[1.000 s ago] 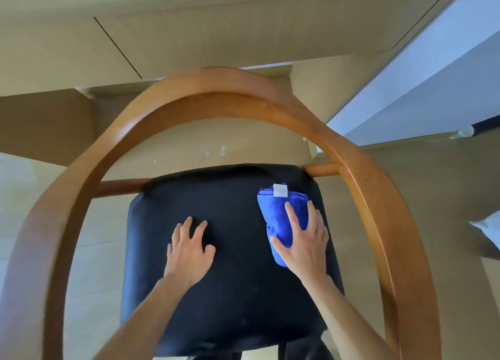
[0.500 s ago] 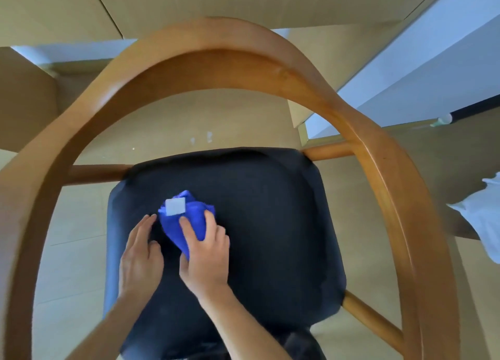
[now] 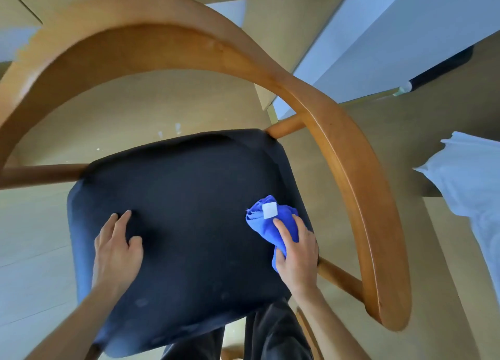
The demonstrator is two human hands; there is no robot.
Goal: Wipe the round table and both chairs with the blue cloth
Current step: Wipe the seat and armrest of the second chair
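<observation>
Seat wipe in progress: cloth at the right edge of the cushion.

Nearest, the left hand [image 3: 116, 251] rests flat, fingers relaxed, on the near-left part of the dark seat cushion [image 3: 186, 210] and steadies the chair; hold it there. The right hand [image 3: 296, 248] holds the bunched blue cloth [image 3: 266, 221] under curled fingers, white tag up, pressed against the cushion's right edge beside the side rail. Work in overlapping strokes with even pressure, carry each stroke over the edge, then treat the curved wooden backrest [image 3: 162, 35] farther off. The round table is not in view. Half a second earlier the cloth lies on the left part of the seat next to the left hand; it now lies at the right.
</observation>
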